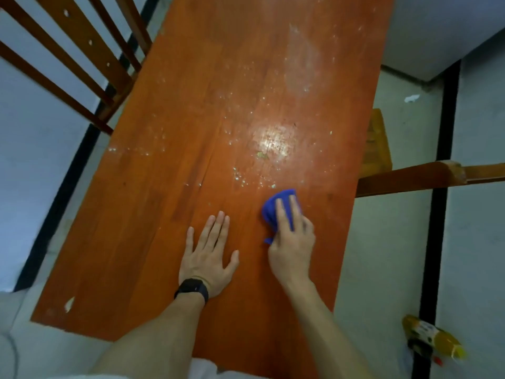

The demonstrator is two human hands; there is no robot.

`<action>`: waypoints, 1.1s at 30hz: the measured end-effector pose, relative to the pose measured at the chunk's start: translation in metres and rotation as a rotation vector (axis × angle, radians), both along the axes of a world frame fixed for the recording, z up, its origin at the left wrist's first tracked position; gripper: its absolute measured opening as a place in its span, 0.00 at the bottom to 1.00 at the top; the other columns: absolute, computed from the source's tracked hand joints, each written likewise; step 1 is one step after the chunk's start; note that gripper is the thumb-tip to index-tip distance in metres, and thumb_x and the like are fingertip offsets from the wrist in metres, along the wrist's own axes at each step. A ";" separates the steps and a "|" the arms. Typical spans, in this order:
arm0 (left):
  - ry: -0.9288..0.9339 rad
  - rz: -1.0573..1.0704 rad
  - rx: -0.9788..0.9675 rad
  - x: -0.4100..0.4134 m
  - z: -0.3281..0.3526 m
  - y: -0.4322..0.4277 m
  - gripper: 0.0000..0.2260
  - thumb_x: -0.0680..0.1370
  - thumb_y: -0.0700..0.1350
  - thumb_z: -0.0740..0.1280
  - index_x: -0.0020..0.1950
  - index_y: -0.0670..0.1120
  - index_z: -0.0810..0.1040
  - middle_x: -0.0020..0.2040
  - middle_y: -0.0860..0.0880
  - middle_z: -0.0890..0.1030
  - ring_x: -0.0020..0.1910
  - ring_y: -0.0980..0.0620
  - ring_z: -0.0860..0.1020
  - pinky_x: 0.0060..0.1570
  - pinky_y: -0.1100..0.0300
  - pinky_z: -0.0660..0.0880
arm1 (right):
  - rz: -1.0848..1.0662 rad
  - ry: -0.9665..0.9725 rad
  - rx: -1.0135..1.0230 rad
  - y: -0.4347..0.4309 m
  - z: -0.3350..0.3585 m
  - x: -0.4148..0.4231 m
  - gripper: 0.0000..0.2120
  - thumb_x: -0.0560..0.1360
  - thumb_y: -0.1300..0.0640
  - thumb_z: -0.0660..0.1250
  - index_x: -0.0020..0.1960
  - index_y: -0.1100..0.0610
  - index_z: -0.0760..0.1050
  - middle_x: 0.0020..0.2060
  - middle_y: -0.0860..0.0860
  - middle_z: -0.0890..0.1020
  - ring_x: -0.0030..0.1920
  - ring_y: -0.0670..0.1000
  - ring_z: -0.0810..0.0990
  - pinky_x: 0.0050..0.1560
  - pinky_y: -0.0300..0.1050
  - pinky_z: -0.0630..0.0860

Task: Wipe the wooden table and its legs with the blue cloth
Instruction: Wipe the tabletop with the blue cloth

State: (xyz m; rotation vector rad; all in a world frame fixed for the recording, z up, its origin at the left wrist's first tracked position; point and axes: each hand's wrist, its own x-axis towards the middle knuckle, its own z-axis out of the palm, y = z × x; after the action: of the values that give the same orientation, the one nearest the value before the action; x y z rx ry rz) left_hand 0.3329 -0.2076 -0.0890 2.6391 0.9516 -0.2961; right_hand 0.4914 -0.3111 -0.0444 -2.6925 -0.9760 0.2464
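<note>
The right hand [291,242] holds the blue cloth [282,199] bunched into a wad. Two fingers lie straight along its top and the others curl at its side, and a small tail of fabric pokes out beside the thumb. That looks like a hold meant to bear down on the wooden table [164,187] while keeping the wad from unrolling.

To the left of the grip and well clear of the cloth, the left hand [209,255] lies flat on the wood with its fingers spread and nothing in it. It probably serves as a brace for leaning forward. A black watch [192,289] sits on that wrist.

Just past the cloth's far edge a scatter of white specks [240,177] begins. Further out there is a shiny scuffed patch [273,143], and beyond that a pale smear [300,58]. The cloth seems set at the near rim of the dirt, so I judge most of the top is not yet done. The table's legs are out of sight.

Out to the right of the grip a wooden rail [410,176] juts from the table's edge. A slatted chair [82,64] stands off to the far left, and a yellow bottle [434,340] lies on the floor back to the right.
</note>
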 end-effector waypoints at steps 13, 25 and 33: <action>0.001 -0.006 0.004 -0.002 0.000 0.003 0.34 0.79 0.63 0.47 0.81 0.50 0.42 0.81 0.52 0.41 0.79 0.53 0.43 0.75 0.41 0.44 | -0.642 0.094 -0.098 -0.116 0.011 0.072 0.30 0.74 0.60 0.57 0.77 0.56 0.62 0.77 0.57 0.60 0.70 0.66 0.67 0.70 0.58 0.62; 0.046 -0.012 -0.048 0.002 0.008 0.002 0.34 0.79 0.63 0.46 0.80 0.53 0.36 0.79 0.55 0.36 0.78 0.55 0.36 0.76 0.43 0.37 | -0.447 0.021 -0.125 -0.111 -0.023 -0.009 0.30 0.72 0.58 0.60 0.75 0.52 0.66 0.76 0.56 0.64 0.69 0.62 0.67 0.65 0.59 0.66; -0.017 -0.081 -0.133 -0.013 0.016 0.012 0.31 0.81 0.62 0.45 0.80 0.52 0.39 0.80 0.53 0.38 0.78 0.54 0.37 0.76 0.43 0.40 | -0.598 -0.037 0.224 -0.115 0.008 -0.037 0.28 0.78 0.64 0.61 0.77 0.58 0.61 0.76 0.61 0.60 0.74 0.61 0.61 0.74 0.54 0.59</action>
State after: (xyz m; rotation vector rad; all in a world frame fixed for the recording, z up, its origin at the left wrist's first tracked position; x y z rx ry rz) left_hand 0.3197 -0.1953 -0.0733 2.5581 0.7923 -0.3435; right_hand 0.4543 -0.4257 -0.0362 -2.6368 -0.1593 -0.0336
